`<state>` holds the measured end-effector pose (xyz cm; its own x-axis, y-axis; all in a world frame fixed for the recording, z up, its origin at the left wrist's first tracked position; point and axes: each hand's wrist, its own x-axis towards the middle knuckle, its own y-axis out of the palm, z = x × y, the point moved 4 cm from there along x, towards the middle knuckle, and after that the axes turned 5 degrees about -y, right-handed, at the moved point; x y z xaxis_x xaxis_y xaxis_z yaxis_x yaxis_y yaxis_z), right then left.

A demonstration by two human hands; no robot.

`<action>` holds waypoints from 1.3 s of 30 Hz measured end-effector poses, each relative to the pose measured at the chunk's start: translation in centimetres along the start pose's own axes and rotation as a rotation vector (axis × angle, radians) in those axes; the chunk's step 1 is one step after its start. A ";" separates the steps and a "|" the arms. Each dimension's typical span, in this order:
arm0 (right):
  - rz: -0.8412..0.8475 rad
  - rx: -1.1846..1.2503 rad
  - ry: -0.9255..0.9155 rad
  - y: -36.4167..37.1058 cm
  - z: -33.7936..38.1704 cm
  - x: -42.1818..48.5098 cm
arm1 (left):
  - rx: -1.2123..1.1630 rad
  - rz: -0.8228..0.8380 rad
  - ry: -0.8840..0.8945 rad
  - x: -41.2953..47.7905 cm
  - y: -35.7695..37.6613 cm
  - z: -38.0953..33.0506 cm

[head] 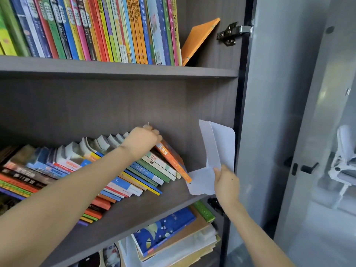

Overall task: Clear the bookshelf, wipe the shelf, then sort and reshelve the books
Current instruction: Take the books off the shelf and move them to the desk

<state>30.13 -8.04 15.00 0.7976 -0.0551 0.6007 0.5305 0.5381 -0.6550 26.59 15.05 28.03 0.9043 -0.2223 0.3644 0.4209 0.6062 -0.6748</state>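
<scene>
A row of books (100, 170) leans over to the left on the middle shelf (150, 207) of a dark grey bookcase. My left hand (143, 141) grips the top of the rightmost books, with an orange book (173, 160) at the end of the row. To the right, my right hand (226, 183) pinches a white L-shaped bookend (213, 151) that stands on the shelf, its base touching the foot of the orange book.
The upper shelf (115, 67) holds upright colourful books and one tilted orange book (198, 39). The lower shelf holds a flat stack topped by a blue picture book (163, 230). The cabinet door (273, 112) stands open at right; a white chair (344, 166) shows beyond.
</scene>
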 end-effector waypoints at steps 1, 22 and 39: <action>0.071 -0.060 -0.021 0.8 0.5 0.3 | 0.012 -0.010 0.012 0.3 -0.3 0.2; 0.485 0.313 -0.465 7.1 12.2 2.7 | -0.220 -0.016 0.018 -1.8 0.4 2.7; -0.074 0.109 -0.678 8.2 11.8 3.4 | -0.580 -0.253 -0.974 -16.2 -0.3 5.3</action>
<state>33.82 6.07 17.08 0.3863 0.4240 0.8191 0.5165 0.6364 -0.5730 11.43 22.52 25.80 0.4583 0.5472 0.7004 0.7794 0.1312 -0.6126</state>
